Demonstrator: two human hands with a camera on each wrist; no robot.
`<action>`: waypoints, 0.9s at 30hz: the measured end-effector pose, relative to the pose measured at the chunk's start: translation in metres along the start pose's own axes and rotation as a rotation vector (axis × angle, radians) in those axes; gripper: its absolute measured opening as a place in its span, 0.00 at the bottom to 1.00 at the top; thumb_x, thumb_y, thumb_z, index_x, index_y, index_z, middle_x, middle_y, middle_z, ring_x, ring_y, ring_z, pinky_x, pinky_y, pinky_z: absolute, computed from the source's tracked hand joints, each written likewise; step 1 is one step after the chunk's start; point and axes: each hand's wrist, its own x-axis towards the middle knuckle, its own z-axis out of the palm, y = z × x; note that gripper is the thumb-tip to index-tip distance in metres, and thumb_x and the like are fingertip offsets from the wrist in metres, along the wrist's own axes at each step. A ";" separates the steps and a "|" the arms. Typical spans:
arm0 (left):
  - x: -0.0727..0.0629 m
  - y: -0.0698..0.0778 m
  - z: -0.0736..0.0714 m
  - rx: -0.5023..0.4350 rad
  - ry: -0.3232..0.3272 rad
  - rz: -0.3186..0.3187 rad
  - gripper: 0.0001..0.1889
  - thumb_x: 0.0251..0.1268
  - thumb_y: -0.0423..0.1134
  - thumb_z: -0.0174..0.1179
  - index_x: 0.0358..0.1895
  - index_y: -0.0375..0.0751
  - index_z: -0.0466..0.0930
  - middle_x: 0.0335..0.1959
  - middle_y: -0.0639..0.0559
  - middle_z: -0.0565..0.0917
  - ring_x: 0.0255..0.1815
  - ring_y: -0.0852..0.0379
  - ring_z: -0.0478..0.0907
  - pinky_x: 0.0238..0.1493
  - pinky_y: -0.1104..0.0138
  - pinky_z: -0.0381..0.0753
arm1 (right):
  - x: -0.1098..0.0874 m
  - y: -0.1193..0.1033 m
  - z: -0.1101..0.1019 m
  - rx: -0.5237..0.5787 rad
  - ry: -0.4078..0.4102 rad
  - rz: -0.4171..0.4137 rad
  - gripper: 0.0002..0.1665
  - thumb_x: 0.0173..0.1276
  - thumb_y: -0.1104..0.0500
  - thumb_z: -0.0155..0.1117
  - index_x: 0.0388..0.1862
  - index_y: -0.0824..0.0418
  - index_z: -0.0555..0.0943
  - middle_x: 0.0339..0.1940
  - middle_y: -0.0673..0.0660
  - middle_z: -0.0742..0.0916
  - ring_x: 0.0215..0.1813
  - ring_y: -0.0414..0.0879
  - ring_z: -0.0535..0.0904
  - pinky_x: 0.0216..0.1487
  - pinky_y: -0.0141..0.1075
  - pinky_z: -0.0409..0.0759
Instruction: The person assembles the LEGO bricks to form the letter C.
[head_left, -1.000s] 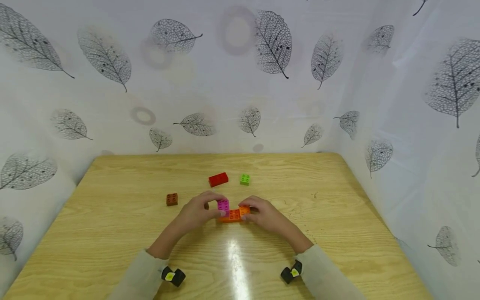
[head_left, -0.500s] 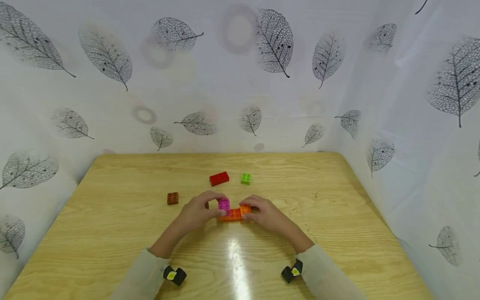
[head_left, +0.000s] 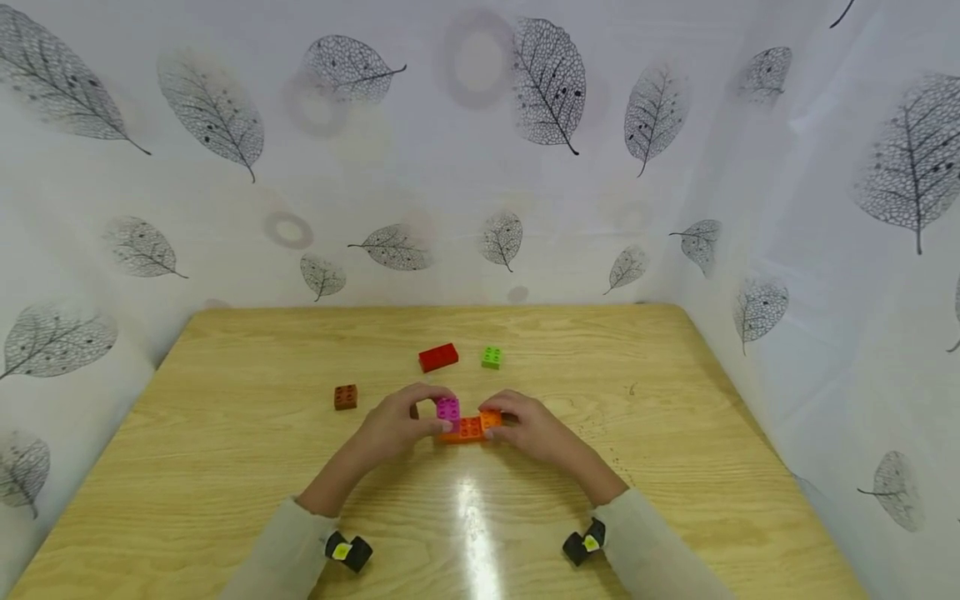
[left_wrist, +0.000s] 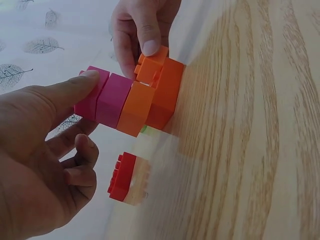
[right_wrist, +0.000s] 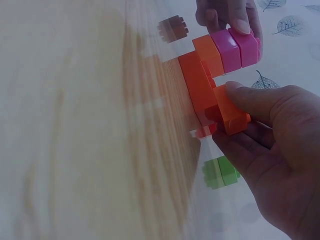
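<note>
A small build of toy building bricks stands on the wooden table in front of me. Its base is a long dark orange brick (left_wrist: 167,97). On the left end sits an orange brick (left_wrist: 135,107) with two stacked magenta bricks (left_wrist: 114,100) above it; another orange brick (right_wrist: 230,111) is on the right end. My left hand (head_left: 395,423) pinches the upper magenta brick between thumb and fingers. My right hand (head_left: 528,423) pinches the right-end orange brick, its thumb on the near side. In the head view, fingers partly cover both ends of the build.
Behind the build lie a red brick (head_left: 438,357) and a small green brick (head_left: 491,357). A brown brick (head_left: 346,397) is to the left of my left hand. White leaf-printed cloth (head_left: 450,167) hangs around the back and sides of the table (head_left: 225,433).
</note>
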 end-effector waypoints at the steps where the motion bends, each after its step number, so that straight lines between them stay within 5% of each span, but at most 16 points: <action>1: 0.000 0.000 0.000 -0.008 -0.006 0.002 0.19 0.63 0.54 0.69 0.57 0.67 0.81 0.56 0.61 0.81 0.38 0.53 0.73 0.35 0.61 0.75 | 0.000 0.000 0.000 0.001 0.000 -0.001 0.22 0.70 0.56 0.69 0.62 0.57 0.81 0.59 0.48 0.83 0.61 0.43 0.78 0.64 0.44 0.77; 12: -0.001 0.004 -0.007 -0.043 -0.076 0.044 0.31 0.66 0.51 0.68 0.70 0.49 0.73 0.59 0.51 0.78 0.34 0.54 0.73 0.32 0.64 0.77 | 0.001 -0.001 -0.001 -0.001 -0.005 -0.006 0.21 0.71 0.56 0.68 0.61 0.58 0.81 0.58 0.49 0.84 0.61 0.46 0.79 0.64 0.45 0.77; 18: -0.009 -0.004 -0.022 -0.026 -0.027 0.042 0.29 0.69 0.54 0.64 0.71 0.54 0.72 0.62 0.48 0.78 0.40 0.51 0.72 0.34 0.63 0.77 | 0.000 -0.001 0.000 0.000 -0.006 -0.003 0.22 0.71 0.55 0.68 0.62 0.58 0.81 0.59 0.49 0.84 0.62 0.46 0.79 0.63 0.44 0.78; 27: -0.023 -0.041 -0.061 0.034 0.081 0.031 0.29 0.73 0.53 0.59 0.73 0.48 0.69 0.63 0.41 0.76 0.41 0.51 0.70 0.36 0.65 0.75 | -0.001 -0.001 -0.001 -0.013 0.002 -0.015 0.22 0.71 0.55 0.68 0.62 0.57 0.81 0.59 0.49 0.83 0.61 0.45 0.79 0.62 0.42 0.79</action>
